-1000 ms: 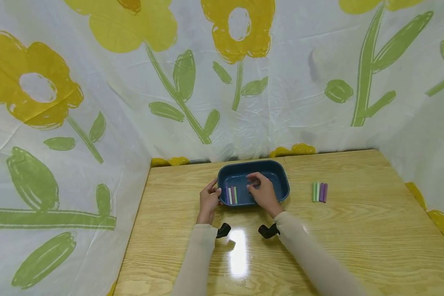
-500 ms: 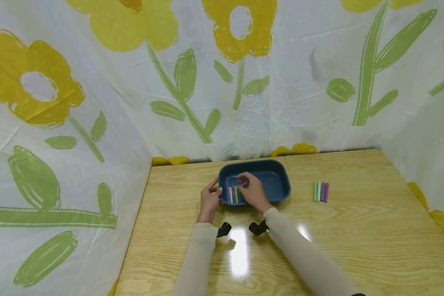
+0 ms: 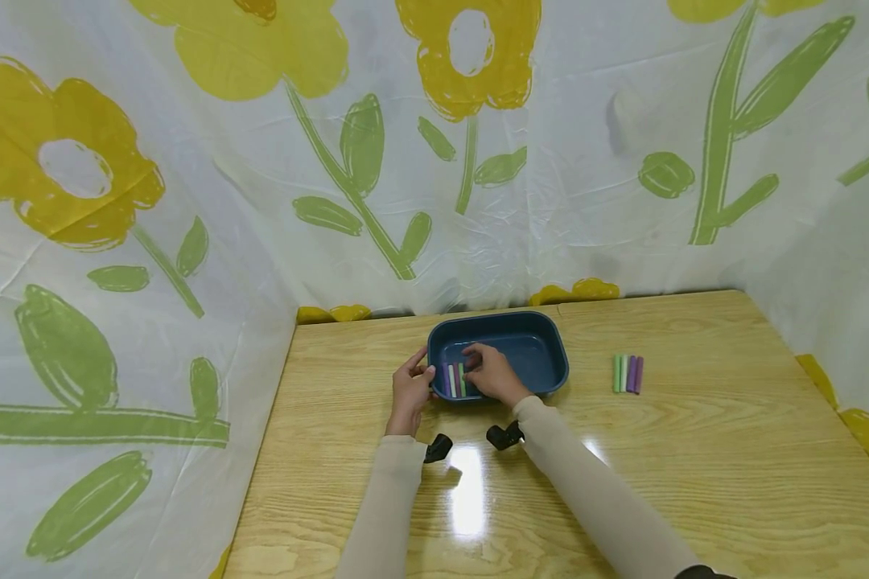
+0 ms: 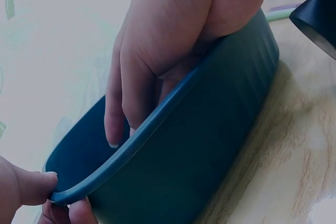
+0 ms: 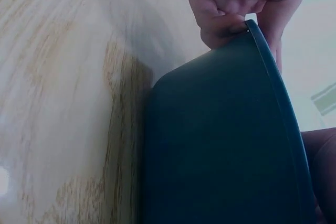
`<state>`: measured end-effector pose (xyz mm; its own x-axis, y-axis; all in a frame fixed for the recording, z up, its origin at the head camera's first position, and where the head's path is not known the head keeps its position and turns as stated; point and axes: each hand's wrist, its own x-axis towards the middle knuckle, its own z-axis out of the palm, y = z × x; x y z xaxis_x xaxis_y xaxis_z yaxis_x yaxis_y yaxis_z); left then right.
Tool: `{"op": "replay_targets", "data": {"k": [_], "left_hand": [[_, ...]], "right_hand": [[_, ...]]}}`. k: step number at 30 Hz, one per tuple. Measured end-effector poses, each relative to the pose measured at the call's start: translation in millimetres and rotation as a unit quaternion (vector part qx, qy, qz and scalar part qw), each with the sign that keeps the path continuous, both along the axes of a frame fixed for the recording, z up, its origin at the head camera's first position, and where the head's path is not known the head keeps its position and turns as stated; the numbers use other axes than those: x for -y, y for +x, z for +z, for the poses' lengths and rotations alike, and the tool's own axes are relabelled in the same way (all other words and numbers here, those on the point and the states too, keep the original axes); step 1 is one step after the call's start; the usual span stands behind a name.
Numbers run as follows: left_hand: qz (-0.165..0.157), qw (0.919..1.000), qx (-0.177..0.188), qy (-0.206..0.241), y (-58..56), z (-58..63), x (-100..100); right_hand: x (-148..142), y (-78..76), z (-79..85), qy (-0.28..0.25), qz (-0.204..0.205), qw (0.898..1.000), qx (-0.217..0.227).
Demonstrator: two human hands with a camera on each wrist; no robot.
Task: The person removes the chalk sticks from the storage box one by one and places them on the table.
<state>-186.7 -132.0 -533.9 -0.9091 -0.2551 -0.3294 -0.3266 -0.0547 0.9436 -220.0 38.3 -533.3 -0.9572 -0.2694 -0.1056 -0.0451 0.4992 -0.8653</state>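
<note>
A dark blue plastic tray [image 3: 536, 366] stands near the table's back edge. My left hand [image 3: 409, 394] grips its left end; in the left wrist view the thumb lies over the rim [image 4: 121, 156] with fingers under it. Inside the tray's left part, several chalk sticks [image 3: 454, 380] lie side by side: purple, white, mauve and green. My right hand [image 3: 494, 374] reaches over the front wall into the tray, fingers bent, just right of the green stick. Whether its fingertips hold a chalk stick is hidden, also in the left wrist view, where the hand [image 4: 168, 30] hides them.
To the tray's right, a second row of chalk sticks [image 3: 628, 374], green, white and purple, lies on the wooden table [image 3: 710, 450]. A flower-printed cloth [image 3: 579, 201] hangs behind and at both sides. Black wrist cameras [image 3: 504, 437] sit under the sleeves.
My right hand has moved left inside the tray, to beside the green chalk stick, and has dipped slightly in the last half second. The left hand keeps its grip on the tray.
</note>
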Motion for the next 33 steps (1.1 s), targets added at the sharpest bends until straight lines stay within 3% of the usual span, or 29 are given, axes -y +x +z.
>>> {"op": "replay_targets", "data": {"k": [13, 27, 33], "left_hand": [[0.003, 1.0, 0.003, 0.003, -0.2, -0.8, -0.2], [-0.001, 0.9999, -0.013, 0.004, 0.7, -2.2, 0.3], [-0.008, 0.9998, -0.016, 0.0, 3.0, 0.1, 0.3]], "right_hand": [[1.8, -6.8, -3.6, 0.043, 0.03, 0.997, 0.063], [1.4, -11.4, -8.9, 0.071, 0.09, 0.992, 0.047], [3.2, -11.4, -10.6, 0.073, 0.075, 0.994, 0.042]]}}
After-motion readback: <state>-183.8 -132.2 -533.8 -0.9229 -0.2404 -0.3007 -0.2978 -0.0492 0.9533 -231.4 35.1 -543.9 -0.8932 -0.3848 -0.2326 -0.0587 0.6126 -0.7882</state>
